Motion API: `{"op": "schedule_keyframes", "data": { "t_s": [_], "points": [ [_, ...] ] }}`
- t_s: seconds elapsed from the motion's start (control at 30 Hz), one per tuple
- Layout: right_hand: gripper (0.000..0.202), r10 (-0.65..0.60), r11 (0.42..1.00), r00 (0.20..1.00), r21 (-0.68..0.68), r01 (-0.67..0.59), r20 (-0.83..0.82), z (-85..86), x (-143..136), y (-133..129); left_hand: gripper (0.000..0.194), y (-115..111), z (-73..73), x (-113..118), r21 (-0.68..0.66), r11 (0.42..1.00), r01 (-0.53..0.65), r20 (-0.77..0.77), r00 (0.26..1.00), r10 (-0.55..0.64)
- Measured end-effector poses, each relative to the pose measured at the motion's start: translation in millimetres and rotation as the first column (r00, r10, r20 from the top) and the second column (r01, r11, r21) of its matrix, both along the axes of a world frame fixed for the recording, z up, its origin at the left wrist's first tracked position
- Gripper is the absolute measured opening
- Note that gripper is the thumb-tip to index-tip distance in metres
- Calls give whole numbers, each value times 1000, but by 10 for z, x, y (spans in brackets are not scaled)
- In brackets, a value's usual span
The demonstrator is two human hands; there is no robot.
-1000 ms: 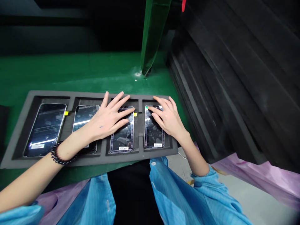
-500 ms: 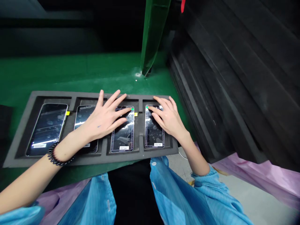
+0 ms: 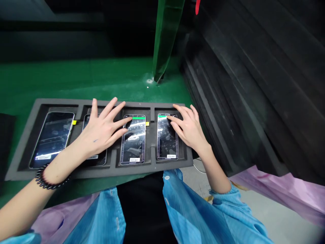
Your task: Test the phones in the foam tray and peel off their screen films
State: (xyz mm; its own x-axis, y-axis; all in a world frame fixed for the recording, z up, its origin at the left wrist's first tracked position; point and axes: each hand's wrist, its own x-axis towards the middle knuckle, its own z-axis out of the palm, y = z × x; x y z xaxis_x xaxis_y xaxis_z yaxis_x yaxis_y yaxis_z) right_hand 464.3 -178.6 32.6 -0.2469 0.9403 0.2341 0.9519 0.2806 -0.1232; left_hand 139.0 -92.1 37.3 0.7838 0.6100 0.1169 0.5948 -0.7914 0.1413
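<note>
Several smartphones lie face up in a dark grey foam tray [image 3: 134, 170]. With fingers spread, my left hand [image 3: 103, 130] has its index fingertip at the top of the third smartphone [image 3: 134, 144], by a green bar on its gridded screen. My right hand [image 3: 189, 127], also spread, holds its index fingertip near the top of the rightmost smartphone [image 3: 166, 144], where a shorter green bar shows. Partly hidden under my left hand is the second smartphone [image 3: 100, 161]. The leftmost smartphone [image 3: 54, 135] has a dark screen and a white label. Neither hand grips anything.
The tray sits on a green work surface [image 3: 101, 81]. A green post [image 3: 167, 37] rises behind it. Stacked black foam sheets [image 3: 243, 88] lean close on the right. Yellow tabs [image 3: 147, 124] stick out beside some smartphones.
My left index finger has moved left across the third screen and my right one rightward across the rightmost. The small green marks have lengthened into bars along their paths.
</note>
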Motion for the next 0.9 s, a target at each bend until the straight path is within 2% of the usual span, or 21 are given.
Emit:
{"op": "schedule_keyframes", "data": {
  "t_s": [0.33, 0.9],
  "points": [
    [36, -63, 998, 998, 33, 63, -2, 15, 150, -96, 51, -23, -45, -144, 45, 998, -51, -10, 999, 51],
    [37, -84, 996, 996, 33, 84, 0, 7, 163, -121, 48, -37, -34, -119, 8, 997, -70, 4, 998, 70]
  ]
}}
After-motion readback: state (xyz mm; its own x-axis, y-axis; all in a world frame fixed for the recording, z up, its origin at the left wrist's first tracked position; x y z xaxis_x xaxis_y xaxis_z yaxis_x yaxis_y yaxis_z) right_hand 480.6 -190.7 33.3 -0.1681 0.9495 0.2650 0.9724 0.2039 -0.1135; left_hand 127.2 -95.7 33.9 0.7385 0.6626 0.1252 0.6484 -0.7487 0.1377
